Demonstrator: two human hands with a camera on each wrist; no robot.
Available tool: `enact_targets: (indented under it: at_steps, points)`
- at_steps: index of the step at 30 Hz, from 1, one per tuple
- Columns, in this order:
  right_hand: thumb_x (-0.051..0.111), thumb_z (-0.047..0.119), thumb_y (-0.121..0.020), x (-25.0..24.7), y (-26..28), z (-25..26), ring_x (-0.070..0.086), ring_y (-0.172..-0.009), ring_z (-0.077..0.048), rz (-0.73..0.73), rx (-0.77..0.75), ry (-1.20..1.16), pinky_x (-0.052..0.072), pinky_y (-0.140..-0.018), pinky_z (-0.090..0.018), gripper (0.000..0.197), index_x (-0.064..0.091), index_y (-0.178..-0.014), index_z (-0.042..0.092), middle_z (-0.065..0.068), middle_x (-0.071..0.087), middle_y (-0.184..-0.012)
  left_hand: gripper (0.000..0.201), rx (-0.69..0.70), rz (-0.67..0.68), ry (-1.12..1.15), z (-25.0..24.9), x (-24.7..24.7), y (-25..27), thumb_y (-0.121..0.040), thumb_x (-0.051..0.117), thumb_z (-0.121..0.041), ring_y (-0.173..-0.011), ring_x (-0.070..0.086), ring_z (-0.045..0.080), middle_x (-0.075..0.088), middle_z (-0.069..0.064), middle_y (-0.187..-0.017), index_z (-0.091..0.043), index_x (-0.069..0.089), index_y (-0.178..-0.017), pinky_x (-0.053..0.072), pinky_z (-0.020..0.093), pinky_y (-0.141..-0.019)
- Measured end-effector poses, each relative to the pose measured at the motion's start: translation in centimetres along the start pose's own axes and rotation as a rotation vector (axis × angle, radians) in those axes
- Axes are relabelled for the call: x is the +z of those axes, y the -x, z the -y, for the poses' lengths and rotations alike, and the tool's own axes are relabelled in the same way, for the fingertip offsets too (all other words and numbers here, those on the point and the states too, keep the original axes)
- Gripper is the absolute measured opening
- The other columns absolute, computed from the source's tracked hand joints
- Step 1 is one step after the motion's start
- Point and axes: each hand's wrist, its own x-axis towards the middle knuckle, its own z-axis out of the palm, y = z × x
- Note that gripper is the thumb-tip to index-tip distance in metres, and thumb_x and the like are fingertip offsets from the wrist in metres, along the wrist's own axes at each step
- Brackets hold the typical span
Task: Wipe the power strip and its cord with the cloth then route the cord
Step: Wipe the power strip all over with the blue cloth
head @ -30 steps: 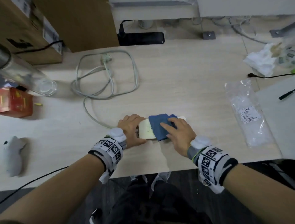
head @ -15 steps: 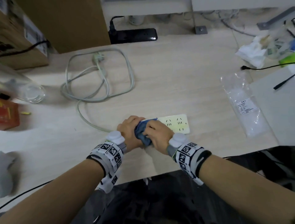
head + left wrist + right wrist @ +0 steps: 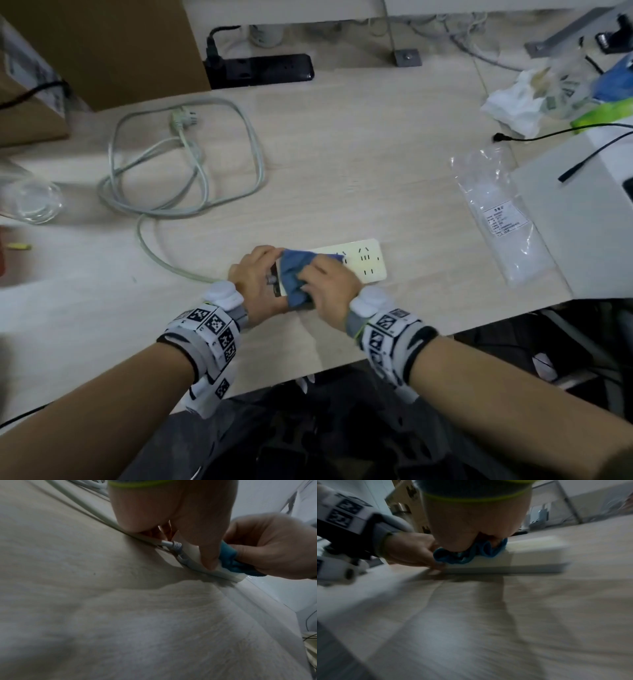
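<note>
The right hand bunches the blue cloth against the cord end of the cream power strip, fingers curled round the cloth. The left hand grips that same end, thumb pressed on its side. The strip lies near the front edge of the wooden desk; its grey cord loops away leftward. A clear plastic bag carries a printed label too small to read.

Power strip: cord end covered by left hand, middle by blue cloth. Bag label: print too small to read. Glass: cut by left edge. Right wrist view: motion-blurred throughout.
</note>
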Motion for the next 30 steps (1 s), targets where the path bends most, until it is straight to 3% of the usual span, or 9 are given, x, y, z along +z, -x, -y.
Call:
enact_targets:
  at_steps: [5,9,12,15,18,20,23,28,30]
  points:
    - [0.067,-0.003,-0.069,-2.6,0.8,-0.8,0.055,-0.069,-0.031,-0.072,0.008,0.005,0.046,-0.061,-0.035,0.018,0.065,-0.085,0.003,-0.017,0.059,-0.082,0.084,-0.01,0.014,-0.013,0.2,0.2,-0.3,-0.049,0.076,-0.062,-0.102,0.051,0.01,0.046,-0.015,-0.12,-0.039,0.047,-0.124,0.037,0.033,-0.087]
    - [0.047,0.01,-0.081,-6.6,4.1,-5.7,0.057,-0.068,-0.035,-0.26,0.151,0.062,0.044,-0.062,-0.038,0.022,0.067,-0.083,-0.001,-0.019,0.06,-0.081,0.082,0.024,0.051,-0.054,-0.2,-0.3,-0.3,-0.054,0.07,-0.064,-0.106,0.049,0.011,0.045,-0.013,-0.123,-0.039,0.043,-0.127,0.039,0.037,-0.091]
    - [0.05,0.014,-0.083,-6.5,4.9,-5.8,0.056,-0.09,-0.04,-0.31,0.174,0.157,0.053,-0.076,-0.047,0.026,0.066,-0.097,0.001,-0.021,0.061,-0.103,0.081,0.022,0.047,-0.032,-0.3,-0.4,-0.1,-0.055,0.07,-0.06,-0.108,0.046,0.01,0.045,-0.013,-0.124,-0.038,0.043,-0.128,0.033,0.033,-0.09]
    - [0.049,0.018,-0.089,-3.5,5.0,-4.3,0.034,-0.133,-0.039,-0.223,0.178,0.219,0.025,-0.113,-0.049,0.046,0.045,-0.134,0.01,-0.021,0.041,-0.144,0.081,0.025,0.034,-0.028,-0.2,-0.4,-0.1,-0.054,0.069,-0.061,-0.107,0.047,0.011,0.046,-0.012,-0.124,-0.037,0.044,-0.127,0.035,0.035,-0.089]
    - [0.043,0.02,-0.091,-1.3,4.3,-2.2,0.006,-0.144,-0.029,-0.091,0.104,0.246,0.0,-0.116,-0.042,0.061,0.018,-0.147,0.016,-0.011,0.015,-0.156,0.081,0.029,0.009,-0.015,-0.3,0.0,-0.1,-0.052,0.069,-0.063,-0.104,0.049,0.011,0.048,-0.012,-0.121,-0.036,0.047,-0.125,0.037,0.035,-0.086]
    - [0.049,0.017,-0.087,-0.2,3.1,0.1,0.002,-0.144,-0.028,0.017,0.002,0.234,-0.005,-0.116,-0.04,0.069,0.018,-0.148,0.015,-0.009,0.012,-0.156,0.083,0.015,-0.03,0.006,0.0,0.3,0.0,-0.048,0.069,-0.062,-0.103,0.052,0.012,0.05,-0.012,-0.12,-0.035,0.05,-0.124,0.037,0.034,-0.086]
    - [0.033,0.027,-0.09,0.3,1.5,2.1,0.003,-0.145,-0.026,0.128,-0.041,0.269,-0.005,-0.117,-0.04,0.061,0.023,-0.148,0.014,-0.008,0.017,-0.157,0.088,-0.006,-0.019,0.005,0.4,0.5,-0.4,-0.041,0.07,-0.055,-0.109,0.054,0.017,0.05,-0.012,-0.121,-0.039,0.05,-0.124,0.041,0.038,-0.091]
    - [0.037,0.029,-0.099,-3.8,3.7,-3.0,-0.017,-0.141,-0.015,0.23,0.051,0.286,-0.009,-0.117,-0.034,0.061,0.005,-0.151,0.019,0.003,-0.011,-0.155,0.081,0.044,-0.006,-0.019,0.4,0.2,-0.5,-0.049,0.071,-0.062,-0.1,0.053,0.011,0.048,-0.015,-0.116,-0.038,0.048,-0.124,0.045,0.037,-0.087]
    - [0.028,0.034,-0.099,-5.4,5.3,-5.4,-0.02,-0.141,-0.015,0.267,0.135,0.314,-0.005,-0.118,-0.038,0.06,-0.004,-0.149,0.02,0.005,-0.016,-0.153,0.081,0.055,0.007,-0.049,0.4,0.3,-0.4,-0.052,0.069,-0.064,-0.103,0.051,0.011,0.048,-0.014,-0.119,-0.039,0.045,-0.125,0.045,0.039,-0.088]
